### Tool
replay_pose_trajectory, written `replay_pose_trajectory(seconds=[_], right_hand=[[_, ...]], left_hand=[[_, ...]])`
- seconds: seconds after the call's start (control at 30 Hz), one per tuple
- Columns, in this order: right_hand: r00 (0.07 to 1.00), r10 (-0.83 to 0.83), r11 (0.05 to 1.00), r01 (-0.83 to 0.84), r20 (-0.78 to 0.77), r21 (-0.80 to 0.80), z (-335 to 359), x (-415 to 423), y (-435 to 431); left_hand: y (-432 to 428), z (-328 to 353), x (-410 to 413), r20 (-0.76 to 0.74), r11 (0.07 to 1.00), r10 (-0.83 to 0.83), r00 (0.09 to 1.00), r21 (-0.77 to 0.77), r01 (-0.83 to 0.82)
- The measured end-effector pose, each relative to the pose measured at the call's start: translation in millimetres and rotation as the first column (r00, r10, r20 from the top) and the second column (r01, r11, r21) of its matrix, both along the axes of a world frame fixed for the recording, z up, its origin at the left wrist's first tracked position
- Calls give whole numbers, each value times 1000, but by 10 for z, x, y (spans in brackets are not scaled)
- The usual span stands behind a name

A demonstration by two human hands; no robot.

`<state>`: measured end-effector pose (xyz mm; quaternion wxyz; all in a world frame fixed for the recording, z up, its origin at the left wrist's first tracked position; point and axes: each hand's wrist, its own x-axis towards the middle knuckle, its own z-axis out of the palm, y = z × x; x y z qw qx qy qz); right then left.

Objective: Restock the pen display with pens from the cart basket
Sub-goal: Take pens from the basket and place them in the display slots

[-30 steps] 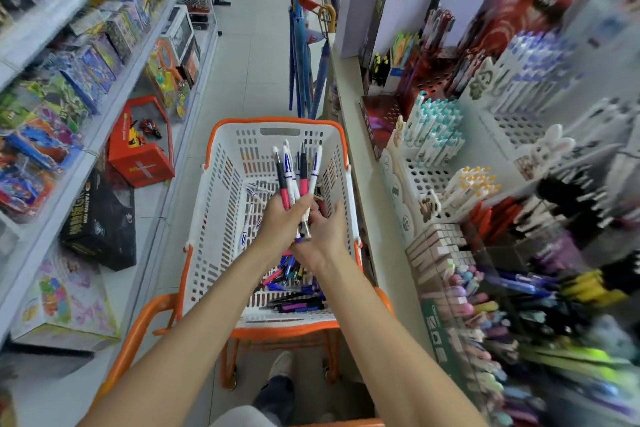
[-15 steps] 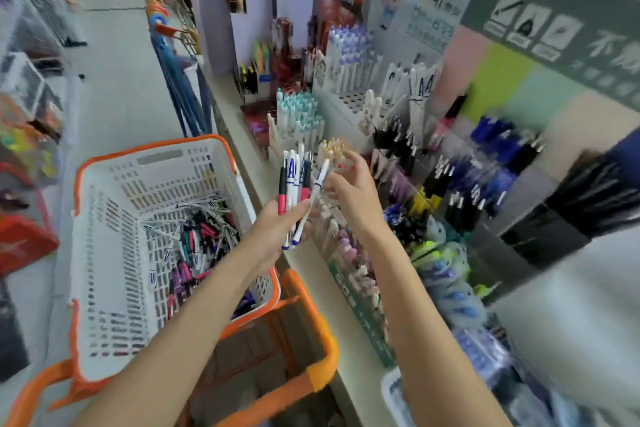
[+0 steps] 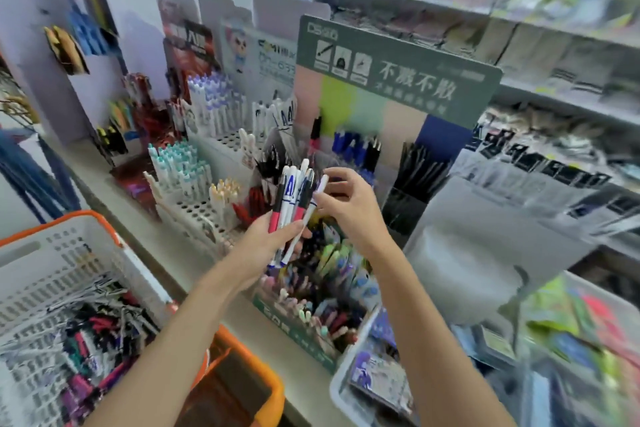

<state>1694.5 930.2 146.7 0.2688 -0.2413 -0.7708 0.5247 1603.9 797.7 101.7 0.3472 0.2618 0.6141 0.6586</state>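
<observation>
A person stands at a stationery shop counter point(image 3: 162, 239) with both hands raised in front of the pen display point(image 3: 398, 80), a tiered stand with a dark green header board and pastel colour panels. The left hand point(image 3: 266, 239) grips a bunch of pens point(image 3: 292, 194) near their lower ends, fingers wrapped round the barrels and thumb across the front, so that the pens fan upward with their caps topmost. The barrels are mostly white, some with blue lettering, and two have red grips. The right hand point(image 3: 349, 208) is just beside the bunch on its right side, its thumb and curled fingertips closed on the upper part of a white pen point(image 3: 313, 204) at the edge of the fan. That pen slants down and to the left, and its lower end lies against the left hand. The two hands are close together but do not touch each other. Both are above the display's lower rows of coloured pens and in front of its compartments of dark and blue pens. At lower left, well apart from the hands, is the white cart basket point(image 3: 69, 253) with an orange rim, and loose pens point(image 3: 97, 333) lie heaped on its floor. Behind the bunch, white racks hold teal-capped pens point(image 3: 180, 163). Much of the right side is blurred.
</observation>
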Motion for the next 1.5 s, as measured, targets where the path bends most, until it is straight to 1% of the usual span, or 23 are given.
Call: replay_pose_trajectory(seconds=[0.1, 0.17, 0.23, 0.3, 0.33, 0.4, 0.47, 0.53, 0.63, 0.77, 0.93, 1.13, 1.2, 1.23, 1.3, 1.33, 1.4, 1.5], right_hand=[[999, -27, 996, 25, 18, 88, 77, 38, 67], [998, -57, 987, 59, -17, 147, 166, -4, 110], [981, -128, 974, 152, -146, 167, 299, -81, 162], [931, -202, 944, 268, -303, 192, 487, -196, 230], [908, -213, 926, 305, -361, 223, 589, -273, 271], [883, -185, 892, 335, -432, 304, 785, -473, 356], [879, -147, 853, 345, -453, 392, 910, -711, 452], [906, -123, 815, 325, -405, 479, 940, -939, 542], [962, -80, 772, 227, -262, 594, 872, -1183, 635], [996, -43, 755, 84, -79, 650, 724, -1349, 699], [986, -83, 743, -33, 142, 668, 641, -1479, 794], [950, -35, 679, -204, 310, 705, 673, -1505, 829], [960, -23, 661, -195, 280, 724, 742, -1485, 849], [976, -11, 673, -154, 218, 723, 804, -1459, 851], [997, -5, 741, -48, 78, 670, 955, -1408, 850], [999, 2, 782, -33, 51, 623, 1031, -1384, 848], [992, 69, 834, -113, 102, 540, 1147, -1341, 816], [965, 207, 855, -259, 161, 450, 1221, -1278, 678]], left_hand=[[109, 17, 4, 10, 1000, -22, 1000, 13, 21], [164, 16, -19, 60, 999, 25, 998, 34, -27], [206, 17, -93, 133, 989, 116, 984, 73, -127], [216, 40, -199, 159, 967, 218, 963, 97, -235], [208, 59, -259, 161, 957, 253, 954, 107, -271], [180, 133, -359, 170, 945, 283, 944, 118, -305], [157, 220, -448, 172, 942, 289, 942, 121, -312], [157, 298, -542, 145, 937, 311, 939, 118, -329], [180, 379, -677, 142, 926, 337, 931, 130, -355], [226, 410, -809, 170, 929, 316, 934, 142, -340], [312, 433, -883, 192, 945, 273, 943, 128, -300], [358, 510, -873, 227, 950, 247, 942, 135, -282], [342, 513, -876, 233, 950, 238, 943, 145, -276], [332, 514, -883, 235, 950, 232, 944, 155, -272], [306, 541, -900, 218, 949, 234, 947, 159, -271], [297, 564, -901, 206, 950, 238, 949, 156, -272], [301, 631, -891, 198, 952, 228, 953, 160, -261], [343, 719, -867, 197, 954, 212, 957, 171, -246]])
